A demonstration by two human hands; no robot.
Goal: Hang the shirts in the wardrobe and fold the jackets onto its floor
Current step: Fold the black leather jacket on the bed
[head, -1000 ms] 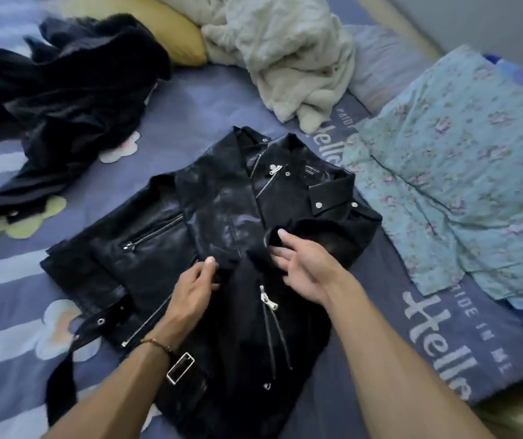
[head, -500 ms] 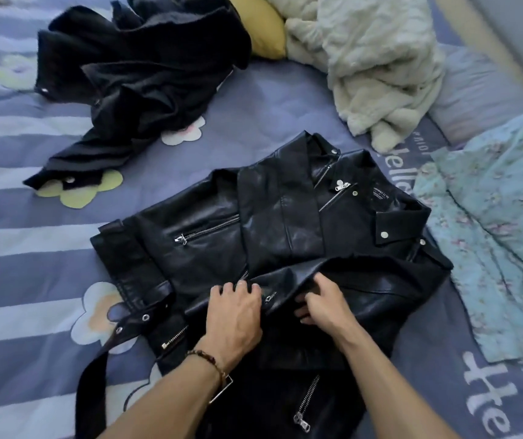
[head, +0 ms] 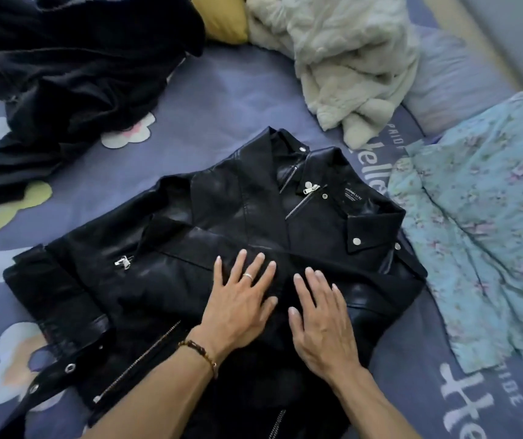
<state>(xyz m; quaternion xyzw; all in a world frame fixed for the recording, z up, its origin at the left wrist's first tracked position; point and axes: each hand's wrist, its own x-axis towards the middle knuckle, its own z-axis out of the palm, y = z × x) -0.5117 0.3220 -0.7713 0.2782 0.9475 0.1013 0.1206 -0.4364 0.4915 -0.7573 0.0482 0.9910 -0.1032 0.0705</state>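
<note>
**Fingers flat on folded jacket – fold may spring back**

Fingers (head: pixel 243 260) of both hands straight, spread apart, pressing, gripping nothing. Left hand (head: pixel 238 299) + right hand (head: pixel 323 318) lie side by side on black leather zip jacket (head: pixel 215 223), which sits mid purple striped bedsheet (head: pixel 222 99), not yet in wardrobe.

Risk: stiff leather pops open once pressure lifts; loose belt strap (head: pixel 51 375) w/ eyelets could snag when carried.

Vs 0.5 s ago: hands were pinching the sleeve edge; now it's laid across, palms flat.

A purple bedsheet (head: pixel 228 99) with flower prints and white lettering covers the bed. At the far side lie a yellow pillow (head: pixel 222 17), a crumpled cream blanket (head: pixel 348 58) just beside it, and a pale purple pillow (head: pixel 453 77), right.
</note>
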